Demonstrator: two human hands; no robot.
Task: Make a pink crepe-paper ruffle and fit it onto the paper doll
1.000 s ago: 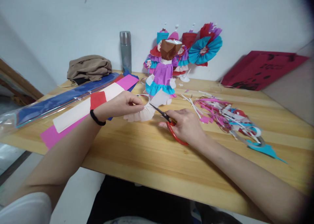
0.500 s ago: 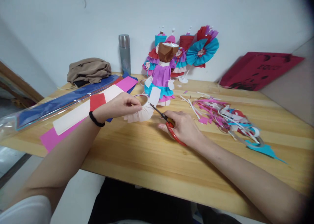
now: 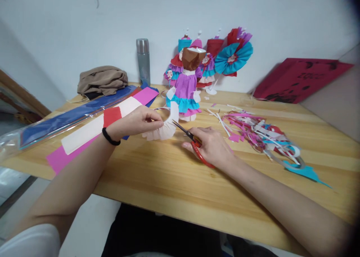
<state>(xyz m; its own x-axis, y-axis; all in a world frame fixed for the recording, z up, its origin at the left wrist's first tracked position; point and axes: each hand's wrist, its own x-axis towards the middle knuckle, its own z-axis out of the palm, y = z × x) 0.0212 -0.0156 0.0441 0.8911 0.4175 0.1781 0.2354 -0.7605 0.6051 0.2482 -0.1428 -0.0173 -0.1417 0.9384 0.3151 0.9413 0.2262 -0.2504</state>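
Note:
My left hand [image 3: 143, 120], with a black band at its wrist, pinches a curved, pleated white paper strip [image 3: 165, 130]. The strip's plain end stands up to the right of my fingertips. Red-handled scissors [image 3: 198, 146] are gripped in my right hand [image 3: 212, 146], their dark blades pointing up and left. The blade tips lie against the strip near its upright end. Whether they are cutting into it cannot be made out.
Paper strips [image 3: 84, 133] and a clear plastic pack [image 3: 70, 112] lie at the left. Behind stand a flask [image 3: 143, 63], brown cloth [image 3: 102, 80] and paper-dressed figures [image 3: 187, 84]. Paper scraps [image 3: 253, 133] and a dark red folder [image 3: 300, 80] are at the right.
The upright end of the white strip has turned and looks narrower. The scissors' tips remain beside it, and both hands have hardly moved.

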